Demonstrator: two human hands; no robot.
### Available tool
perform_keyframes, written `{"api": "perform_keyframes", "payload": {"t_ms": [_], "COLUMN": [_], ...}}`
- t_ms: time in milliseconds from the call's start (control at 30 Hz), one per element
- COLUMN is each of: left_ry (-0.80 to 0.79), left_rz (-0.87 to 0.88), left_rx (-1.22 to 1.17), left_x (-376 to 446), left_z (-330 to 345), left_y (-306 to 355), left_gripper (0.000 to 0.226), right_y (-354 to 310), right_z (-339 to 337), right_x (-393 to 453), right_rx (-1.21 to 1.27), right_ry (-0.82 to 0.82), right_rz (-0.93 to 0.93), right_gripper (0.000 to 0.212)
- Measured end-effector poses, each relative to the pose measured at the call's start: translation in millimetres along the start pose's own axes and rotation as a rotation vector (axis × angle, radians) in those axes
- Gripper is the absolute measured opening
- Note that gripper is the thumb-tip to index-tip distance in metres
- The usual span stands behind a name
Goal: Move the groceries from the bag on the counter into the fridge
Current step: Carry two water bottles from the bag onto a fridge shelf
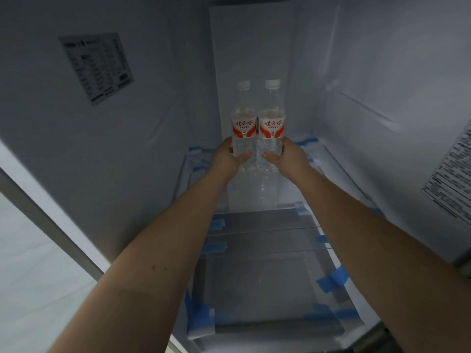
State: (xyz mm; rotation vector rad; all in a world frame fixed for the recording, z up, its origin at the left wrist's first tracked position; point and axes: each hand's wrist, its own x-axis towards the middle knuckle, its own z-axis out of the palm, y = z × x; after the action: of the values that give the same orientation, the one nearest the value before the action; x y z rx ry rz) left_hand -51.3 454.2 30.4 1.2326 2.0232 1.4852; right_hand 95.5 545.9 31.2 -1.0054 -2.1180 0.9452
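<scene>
At the centre of the frame, inside the fridge [382, 72], my left hand [225, 159] wraps its grip around the left water bottle [243, 123], and my right hand [286, 157] wraps around the right water bottle [272, 123]. Both bottles stand upright, touching, above the glass shelf [265, 222].

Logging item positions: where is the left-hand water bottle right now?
Head view, centre: inside the fridge, gripped by the left hand, touching the right-hand bottle and held above the glass shelf.
</scene>
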Motion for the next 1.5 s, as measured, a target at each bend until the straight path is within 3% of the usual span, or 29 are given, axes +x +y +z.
{"api": "perform_keyframes", "payload": {"t_ms": [333,500,667,800,967,1100,1233,1500], "left_ry": [-0.046,-0.057,0.033,0.003,-0.037,-0.155,-0.268,-0.167], "left_rz": [-0.052,-0.073,-0.092,-0.091,0.164,0.362,0.427,0.521], "left_rx": [0.042,0.039,0.017,0.126,0.653,0.794,0.895,1.064], "left_x": [-3.1,-9.0,-24.9,-53.4,-118.9,-164.3,-194.2,-244.9], "left_z": [-3.5,3.0,2.6,-1.9,-8.9,-25.1,-43.6,-58.7], "left_y": [5.2,8.5,10.0,10.2,15.4,5.5,-14.9,-33.2], "left_gripper": [0.051,0.052,0.059,0.057,0.058,0.06,0.056,0.053], "right_y": [-10.1,-25.5,-31.7,-32.0,-25.4,-29.0,-30.3,-7.0], "right_z": [-8.9,-12.0,-7.7,-10.1,-4.3,-1.2,6.1,15.6], "right_x": [-9.9,-23.9,-52.3,-80.4,-115.6,-154.8,-200.5,-273.9], "right_rx": [0.015,0.065,0.125,-0.106,-0.332,-0.531,-0.708,-0.948], "right_ry": [-0.051,-0.115,0.008,-0.012,-0.162,-0.131,-0.084,-0.064], "right_rz": [0.062,0.11,0.211,0.147,0.09,0.009,-0.066,-0.157], "right_gripper": [0.052,0.065,0.063,0.058,0.065,0.065,0.071,0.057]}}
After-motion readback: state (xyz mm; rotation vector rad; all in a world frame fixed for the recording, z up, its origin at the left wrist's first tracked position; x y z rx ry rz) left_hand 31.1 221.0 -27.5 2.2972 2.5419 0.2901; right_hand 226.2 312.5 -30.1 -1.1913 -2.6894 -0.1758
